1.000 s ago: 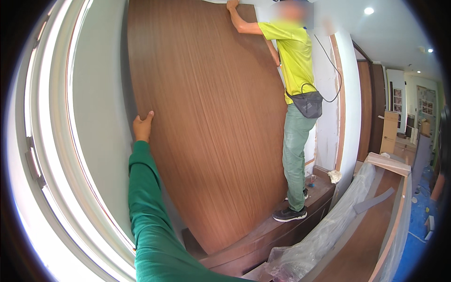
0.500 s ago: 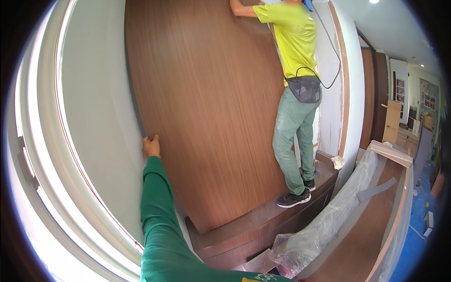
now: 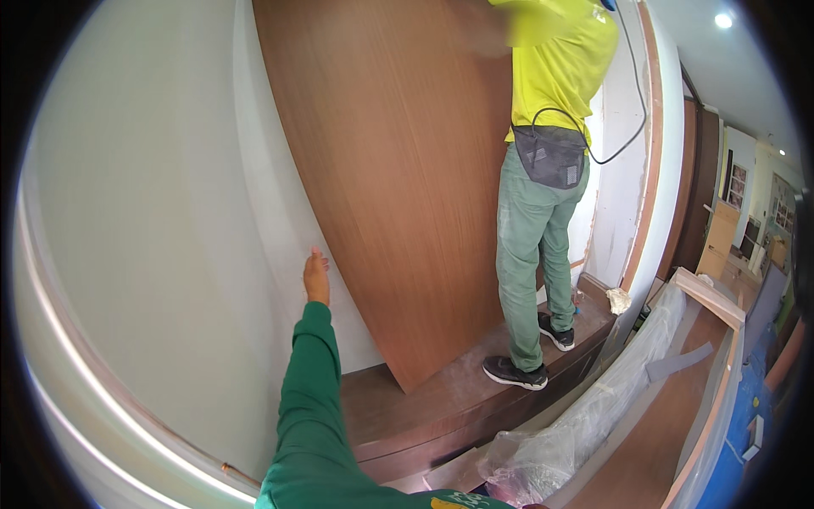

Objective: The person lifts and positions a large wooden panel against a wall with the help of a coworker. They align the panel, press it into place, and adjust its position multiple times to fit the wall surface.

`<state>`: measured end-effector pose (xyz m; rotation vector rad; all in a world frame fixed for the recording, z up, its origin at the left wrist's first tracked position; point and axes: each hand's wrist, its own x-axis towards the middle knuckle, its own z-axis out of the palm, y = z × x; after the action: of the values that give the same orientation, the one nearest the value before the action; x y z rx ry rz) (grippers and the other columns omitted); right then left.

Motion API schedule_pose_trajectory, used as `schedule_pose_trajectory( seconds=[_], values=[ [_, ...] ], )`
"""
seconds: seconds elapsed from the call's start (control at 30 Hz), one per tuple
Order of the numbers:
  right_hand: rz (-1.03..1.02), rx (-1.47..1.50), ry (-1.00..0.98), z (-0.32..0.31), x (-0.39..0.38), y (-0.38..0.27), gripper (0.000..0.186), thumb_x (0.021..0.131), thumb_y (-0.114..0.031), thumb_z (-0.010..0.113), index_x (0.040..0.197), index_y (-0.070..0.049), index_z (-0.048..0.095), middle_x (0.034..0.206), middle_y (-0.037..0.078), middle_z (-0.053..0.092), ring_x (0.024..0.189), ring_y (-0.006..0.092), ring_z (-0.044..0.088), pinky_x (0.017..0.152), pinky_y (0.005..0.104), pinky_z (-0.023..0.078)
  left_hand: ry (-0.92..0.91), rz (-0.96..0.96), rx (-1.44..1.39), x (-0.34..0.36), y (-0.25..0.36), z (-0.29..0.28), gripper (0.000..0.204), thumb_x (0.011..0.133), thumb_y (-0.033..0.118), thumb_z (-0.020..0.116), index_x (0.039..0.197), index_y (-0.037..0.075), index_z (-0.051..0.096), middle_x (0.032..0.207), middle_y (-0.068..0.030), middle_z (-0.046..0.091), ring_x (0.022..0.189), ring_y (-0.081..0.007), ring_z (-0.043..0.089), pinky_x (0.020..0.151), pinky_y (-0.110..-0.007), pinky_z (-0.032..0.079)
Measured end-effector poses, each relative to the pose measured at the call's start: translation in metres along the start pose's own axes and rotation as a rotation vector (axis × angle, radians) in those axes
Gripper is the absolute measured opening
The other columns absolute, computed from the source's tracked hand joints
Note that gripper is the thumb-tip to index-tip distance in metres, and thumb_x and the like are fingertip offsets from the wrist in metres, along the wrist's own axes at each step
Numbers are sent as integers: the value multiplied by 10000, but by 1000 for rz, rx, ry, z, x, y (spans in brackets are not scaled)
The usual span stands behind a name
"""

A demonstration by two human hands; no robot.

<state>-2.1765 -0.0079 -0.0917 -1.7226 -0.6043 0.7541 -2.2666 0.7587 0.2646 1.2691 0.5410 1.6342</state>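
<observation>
My left hand (image 3: 316, 273), in a green sleeve, is raised just left of a tall wood-grain panel (image 3: 381, 195), its fingers extended and apart from the edge. The panel leans at a slant over a dark brown platform (image 3: 424, 399), with pale wall (image 3: 280, 212) showing behind its left side. A co-worker (image 3: 551, 102) in a yellow shirt, green trousers and dark waist bag stands on the platform at the panel's right, upper body cut off and blurred at the top. My right hand is out of view.
On the right lie a plastic-wrapped long board (image 3: 644, 407) in a wooden frame, a grey strip (image 3: 678, 363) and blue floor covering (image 3: 738, 424). A corridor holds cardboard (image 3: 721, 225). A curved light-edged wall (image 3: 127, 254) fills the left.
My left hand has come away from the panel's edge, which now stands right of it with more wall exposed. The co-worker's feet have shifted, and my view has moved.
</observation>
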Motion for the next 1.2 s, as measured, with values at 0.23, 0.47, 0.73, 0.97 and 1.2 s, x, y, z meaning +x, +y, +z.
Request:
schedule_pose_trajectory(
  seconds=[0.23, 0.47, 0.73, 0.97, 1.2],
  values=[
    [94, 38, -42, -19, 67, 33, 433, 1046, -353, 587, 1263, 13, 667, 1234, 175, 693, 1172, 269, 642, 1014, 359, 486, -90, 85, 269, -64, -63, 61, 652, 933, 422, 767, 1338, -48, 565, 1187, -186, 681, 1081, -277, 658, 949, -373, 523],
    [71, -26, -228, -64, 95, 65, 440, 1028, -308, 604, 1276, 55, 629, 1274, 189, 666, 1154, 302, 632, 1029, 408, 495, 128, 146, 419, -65, -91, 70, 747, 914, 416, 792, 1429, -30, 487, 1298, -220, 619, 1124, -299, 637, 970, -390, 523],
    [145, -60, -188, -60, 65, -33, 423, 1001, -135, 628, 1404, -21, 567, 1138, 139, 689, 1051, 244, 656, 929, 396, 534, -15, 17, 331, -52, -84, 64, 594, 934, 373, 759, 1327, -36, 585, 1132, -141, 685, 1047, -206, 648, 923, -324, 524],
    [228, 108, -147, -39, 79, -62, 382, 998, -95, 587, 1369, -4, 594, 1153, 112, 683, 1072, 220, 644, 943, 330, 523, 34, 149, 441, -38, -78, 67, 325, 974, 260, 712, 842, -14, 599, 729, -39, 582, 680, -167, 499, 647, -357, 456],
    [191, -234, -174, -44, 94, -95, 370, 1047, -216, 561, 1351, -12, 621, 1195, 155, 696, 1106, 263, 644, 971, 369, 516, 195, 247, 285, -20, -70, 69, 293, 988, 252, 705, 884, -11, 628, 779, -28, 558, 730, -144, 500, 690, -322, 457]
  ],
)
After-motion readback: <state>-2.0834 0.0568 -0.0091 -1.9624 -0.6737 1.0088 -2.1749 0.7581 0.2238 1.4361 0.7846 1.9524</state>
